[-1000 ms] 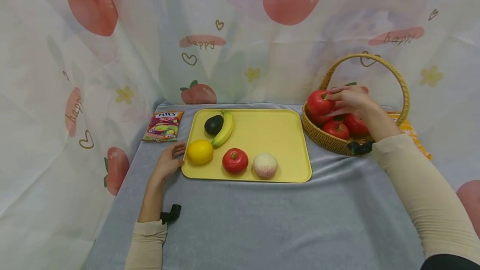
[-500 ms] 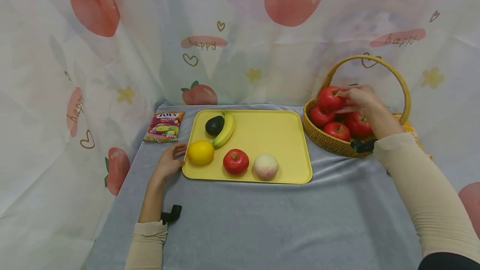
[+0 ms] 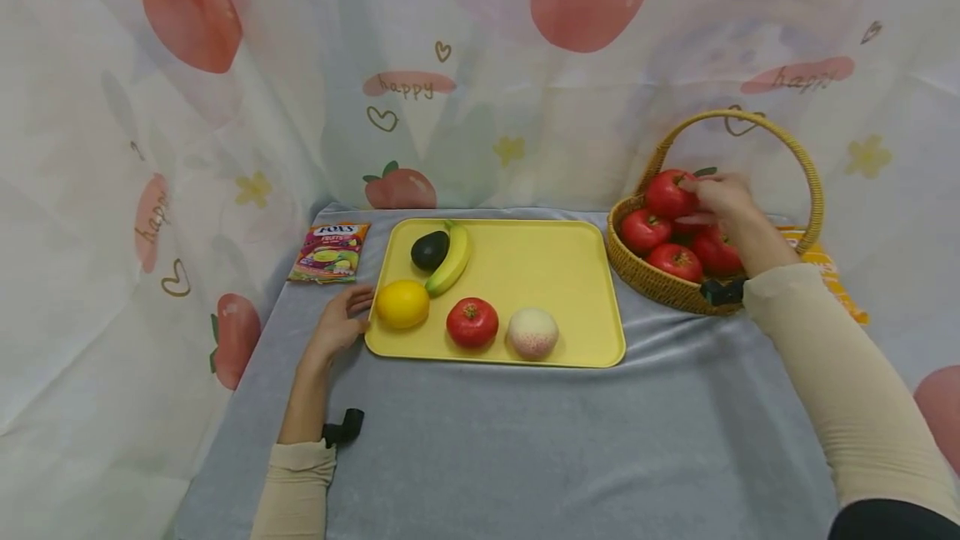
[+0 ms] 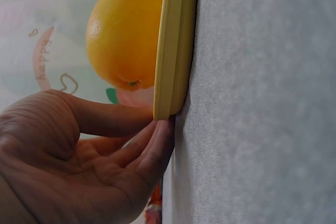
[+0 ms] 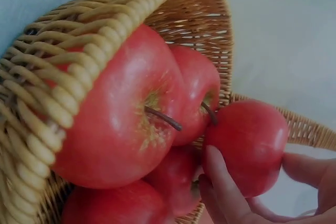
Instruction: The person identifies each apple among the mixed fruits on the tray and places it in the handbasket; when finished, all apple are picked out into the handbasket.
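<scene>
At the yellow tray's (image 3: 525,273) left edge rests my left hand (image 3: 339,325), its thumb and fingertips touching the rim beside an orange (image 3: 402,304). The left wrist view shows that thumb against the rim (image 4: 170,51), with the orange (image 4: 126,35) above. My right hand (image 3: 726,198) holds a red apple (image 3: 670,193) over the wicker basket (image 3: 645,277). In the right wrist view, thumb and fingers grip that apple (image 5: 249,145) from two sides, beside several other red apples (image 5: 121,119) inside the basket.
On the tray lie an avocado (image 3: 430,251), a banana (image 3: 450,259), a red apple (image 3: 472,323) and a whitish peach (image 3: 533,333). A candy bag (image 3: 328,253) lies left of the tray. An orange packet (image 3: 832,282) shows behind the basket, whose handle (image 3: 802,152) arches high.
My right hand has shifted the held apple to the right and slightly up over the basket, uncovering more of the apples beneath. The left hand stays at the tray's edge.
</scene>
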Tool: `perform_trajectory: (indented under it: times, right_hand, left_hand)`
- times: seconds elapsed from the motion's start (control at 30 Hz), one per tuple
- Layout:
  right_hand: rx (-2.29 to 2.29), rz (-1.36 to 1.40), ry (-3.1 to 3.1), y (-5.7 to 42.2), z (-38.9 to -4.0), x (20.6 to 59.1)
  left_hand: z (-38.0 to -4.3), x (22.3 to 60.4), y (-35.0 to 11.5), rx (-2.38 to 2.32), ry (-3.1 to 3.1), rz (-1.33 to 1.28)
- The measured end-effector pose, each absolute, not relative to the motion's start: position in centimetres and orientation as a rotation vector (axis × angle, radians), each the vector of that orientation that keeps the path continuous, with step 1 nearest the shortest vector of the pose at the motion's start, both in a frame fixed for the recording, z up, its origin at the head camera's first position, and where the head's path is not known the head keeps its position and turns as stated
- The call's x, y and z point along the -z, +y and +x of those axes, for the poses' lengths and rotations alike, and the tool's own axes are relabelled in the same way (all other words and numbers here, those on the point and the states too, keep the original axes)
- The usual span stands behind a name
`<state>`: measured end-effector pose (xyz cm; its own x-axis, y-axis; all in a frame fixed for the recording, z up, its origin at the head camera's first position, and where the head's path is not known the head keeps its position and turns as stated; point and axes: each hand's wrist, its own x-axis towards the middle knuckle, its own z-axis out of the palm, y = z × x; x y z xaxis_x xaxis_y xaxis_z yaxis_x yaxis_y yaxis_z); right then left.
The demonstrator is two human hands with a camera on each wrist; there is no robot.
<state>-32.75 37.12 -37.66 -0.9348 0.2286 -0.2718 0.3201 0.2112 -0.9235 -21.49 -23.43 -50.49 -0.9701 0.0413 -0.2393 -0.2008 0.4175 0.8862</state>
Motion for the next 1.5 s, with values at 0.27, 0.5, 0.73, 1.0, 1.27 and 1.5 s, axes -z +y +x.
perform_trajectory:
  times: [0.27,0.5,0.73,1.0,1.27,1.5]
  right_hand:
    - [1.79,0.558,2.449,37.3,-32.5,37.7]
    - [1.687,0.558,2.603,35.9,-30.8,35.7]
    - [1.654,0.318,2.688,32.8,-28.7,33.2]
    - [1.694,0.077,2.421,28.9,-26.5,32.6]
    - [1.835,-0.129,2.219,24.5,-24.6,33.5]
    - [1.815,-0.267,2.137,20.8,-24.0,35.1]
  left_hand:
    - [-21.6,50.1,-23.3,-1.581,2.439,-0.143]
    - [-21.7,50.0,-23.1,-1.567,2.448,-0.141]
    - [-21.7,50.1,-23.1,-1.612,2.451,-0.074]
    - [-21.7,50.2,-23.3,-1.607,2.449,-0.081]
    - [-21.6,50.5,-23.4,-1.612,2.44,-0.099]
    - [-21.5,50.6,-23.6,-1.605,2.432,-0.127]
